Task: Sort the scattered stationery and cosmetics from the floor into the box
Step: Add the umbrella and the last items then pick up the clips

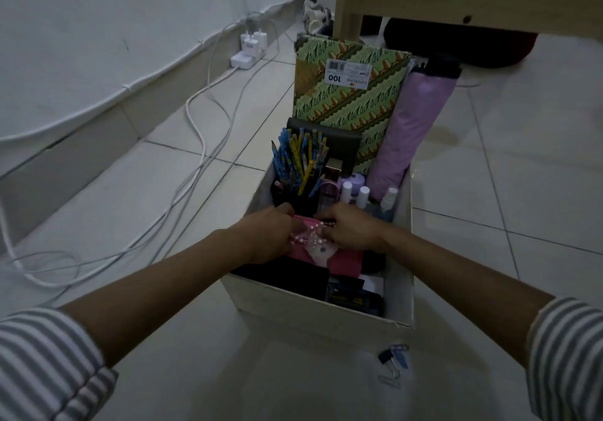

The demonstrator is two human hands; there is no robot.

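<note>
Presently, both hands are inside the white box (313, 311) on the floor (509, 231). The left hand (269, 236) has its fingers curled on the pink pencil case (344, 262). The right hand (350, 228) has its fingers pinched on the case's pearl bead charm (308, 236). The case lies mid-box, just near of the pencil cup (301, 203). Binder clips (393, 360) lie on the floor near the box's near right corner.

Dim, bluish, wide-angle edge distortion
</note>
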